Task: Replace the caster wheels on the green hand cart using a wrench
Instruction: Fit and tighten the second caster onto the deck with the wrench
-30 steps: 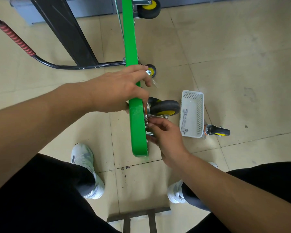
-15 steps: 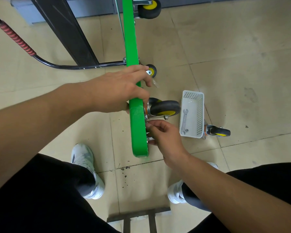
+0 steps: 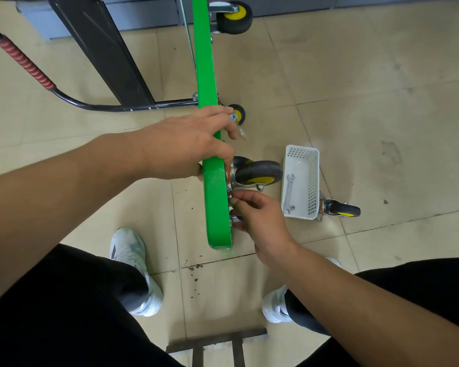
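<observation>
The cart (image 3: 206, 62) stands on edge, running from top centre to mid-frame on the floor (image 3: 382, 88). Wheels visible: four. Three sit along the cart's right side, including the caster (image 3: 257, 172) at centre, and one loose caster (image 3: 342, 209) lies right of the basket (image 3: 314, 181). One wrench (image 3: 288, 192) lies in the basket.

The left hand (image 3: 180, 147) grips the cart edge, fingers wrapped over it. The right hand (image 3: 263, 221) is curled, fingertips at the caster's plate. Whether it holds a fastener cannot be told.
</observation>
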The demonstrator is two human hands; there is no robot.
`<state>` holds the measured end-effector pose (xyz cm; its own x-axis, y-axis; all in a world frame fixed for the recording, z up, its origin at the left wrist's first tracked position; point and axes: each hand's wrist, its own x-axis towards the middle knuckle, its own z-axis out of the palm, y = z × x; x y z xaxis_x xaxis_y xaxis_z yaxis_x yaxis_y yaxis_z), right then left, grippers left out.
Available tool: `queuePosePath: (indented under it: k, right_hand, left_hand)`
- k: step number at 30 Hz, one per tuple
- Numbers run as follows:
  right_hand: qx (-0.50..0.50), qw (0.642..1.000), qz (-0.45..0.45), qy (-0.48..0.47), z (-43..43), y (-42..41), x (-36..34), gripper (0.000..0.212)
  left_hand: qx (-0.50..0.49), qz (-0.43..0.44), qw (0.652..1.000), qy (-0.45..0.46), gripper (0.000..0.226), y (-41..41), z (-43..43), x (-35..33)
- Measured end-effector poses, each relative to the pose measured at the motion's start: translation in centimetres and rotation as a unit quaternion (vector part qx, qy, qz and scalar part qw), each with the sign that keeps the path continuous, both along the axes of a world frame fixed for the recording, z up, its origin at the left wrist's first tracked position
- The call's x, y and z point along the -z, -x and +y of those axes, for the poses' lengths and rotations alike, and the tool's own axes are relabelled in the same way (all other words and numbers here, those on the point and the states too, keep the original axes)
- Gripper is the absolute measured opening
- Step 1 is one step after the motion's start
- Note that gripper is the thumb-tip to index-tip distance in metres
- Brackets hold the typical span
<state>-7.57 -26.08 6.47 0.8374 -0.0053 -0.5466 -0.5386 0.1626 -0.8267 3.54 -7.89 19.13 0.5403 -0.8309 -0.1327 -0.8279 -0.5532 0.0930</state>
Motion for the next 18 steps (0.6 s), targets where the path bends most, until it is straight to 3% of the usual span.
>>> queuePosePath:
  k: [18]
  right_hand:
    - [-0.012,0.999,-0.009,0.033,0.2,0.11,-0.7,0.012]
  left_hand:
    - [-0.002,0.002,1.0,-0.005,0.042,-0.07,0.0,0.1]
